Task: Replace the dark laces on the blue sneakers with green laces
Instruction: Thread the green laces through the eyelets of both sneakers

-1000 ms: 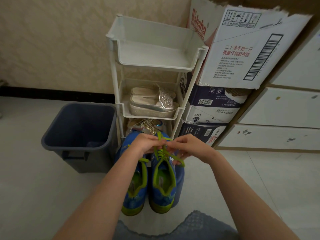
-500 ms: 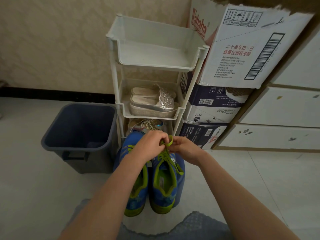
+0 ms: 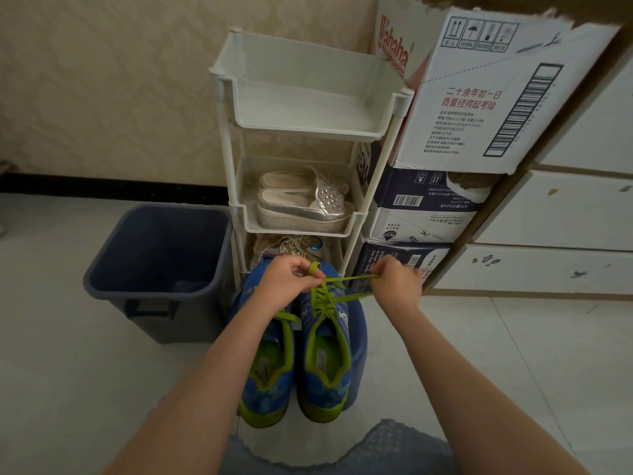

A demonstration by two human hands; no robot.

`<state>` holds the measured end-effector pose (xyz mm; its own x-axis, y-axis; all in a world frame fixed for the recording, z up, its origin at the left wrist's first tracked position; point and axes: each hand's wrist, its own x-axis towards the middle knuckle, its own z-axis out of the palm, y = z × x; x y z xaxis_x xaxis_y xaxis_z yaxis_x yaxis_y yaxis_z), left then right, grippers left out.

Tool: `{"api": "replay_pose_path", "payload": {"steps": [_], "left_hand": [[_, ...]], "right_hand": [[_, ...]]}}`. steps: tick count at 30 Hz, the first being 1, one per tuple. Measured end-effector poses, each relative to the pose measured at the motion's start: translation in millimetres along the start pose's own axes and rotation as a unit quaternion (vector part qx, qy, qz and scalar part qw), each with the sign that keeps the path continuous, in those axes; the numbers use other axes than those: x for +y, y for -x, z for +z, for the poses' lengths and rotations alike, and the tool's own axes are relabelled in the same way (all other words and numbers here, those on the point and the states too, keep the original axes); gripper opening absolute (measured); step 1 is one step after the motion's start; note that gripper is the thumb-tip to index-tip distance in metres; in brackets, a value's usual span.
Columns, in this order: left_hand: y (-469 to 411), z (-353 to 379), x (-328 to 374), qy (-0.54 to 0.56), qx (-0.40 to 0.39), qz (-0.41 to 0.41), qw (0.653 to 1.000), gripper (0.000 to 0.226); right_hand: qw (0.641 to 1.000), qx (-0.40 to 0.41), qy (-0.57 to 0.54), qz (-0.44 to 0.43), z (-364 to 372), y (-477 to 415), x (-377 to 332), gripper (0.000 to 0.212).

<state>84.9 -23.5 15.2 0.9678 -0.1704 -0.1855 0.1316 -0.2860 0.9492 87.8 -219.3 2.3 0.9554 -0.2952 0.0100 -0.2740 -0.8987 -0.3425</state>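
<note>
Tying the green lace (image 3: 352,278) is the step that the hands are doing now, as I judge it. The left hand (image 3: 291,284) is pinching a small loop of the lace between curled fingers, just over the top eyelets. The right hand (image 3: 397,284) is gripping the other part in closed fingers and is holding it out to the side, so two strands are running taut from the shoe to this hand.

The lace is sitting in the blue sneaker on the right (image 3: 325,385), which is standing on the floor (image 3: 68,389) close against the blue sneaker on the left (image 3: 265,389). That one is also showing green lace, partly hidden under the left forearm. No dark lace is showing on either, so the task is probably nearing its end.

The next move is likely calling for keeping the loop firm while the free strand is being wrapped and pulled evenly; otherwise the bow may be slipping loose.

Behind the sneakers a white shelf rack (image 3: 222,132) is holding silver platform shoes (image 3: 301,207), with a dark blue bin (image 3: 102,286) at its left.
</note>
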Motion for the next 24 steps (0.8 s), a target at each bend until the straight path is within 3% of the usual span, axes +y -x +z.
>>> {"api": "replay_pose_path", "payload": {"steps": [5,7,9,11,14,15,17,20,22,24], "left_hand": [[1,3,3,0.029,-0.012,0.005,0.999,0.015],[0,2,1,0.05,-0.031,-0.016,0.998,0.015],[1,1,-1,0.073,-0.049,-0.037,0.995,0.012],[0,2,-2,0.094,-0.046,-0.051,0.993,0.009],[0,4,-3,0.109,-0.017,-0.08,0.991,0.011],[0,3,-5,0.087,0.007,-0.09,0.992,0.013],[-1,-5,-12,-0.07,0.075,-0.104,0.989,0.017],[5,-21,-14,-0.36,0.103,-0.161,0.913,0.027],[8,-19,-10,-0.41,0.067,-0.174,0.893,0.032],[10,-9,-6,-0.384,0.066,-0.132,0.912,0.049]], "right_hand": [[0.973,-0.163,0.028,-0.158,0,-1,2,0.026],[0.947,-0.232,-0.109,-0.191,-3,2,-5,0.038],[0.905,-0.277,-0.26,-0.191,-8,7,-16,0.036],[0.88,-0.292,-0.336,-0.164,-12,9,-21,0.027],[0.892,-0.271,-0.328,-0.156,-8,8,-19,0.012],[0.898,-0.271,-0.31,-0.155,-6,7,-16,0.008],[0.911,-0.291,-0.249,-0.155,-3,6,-5,0.003],[0.918,-0.344,-0.122,-0.155,-3,5,19,0.009],[0.92,-0.356,-0.093,-0.137,-6,3,31,0.015],[0.919,-0.364,-0.078,-0.129,-8,1,32,0.01]]}}
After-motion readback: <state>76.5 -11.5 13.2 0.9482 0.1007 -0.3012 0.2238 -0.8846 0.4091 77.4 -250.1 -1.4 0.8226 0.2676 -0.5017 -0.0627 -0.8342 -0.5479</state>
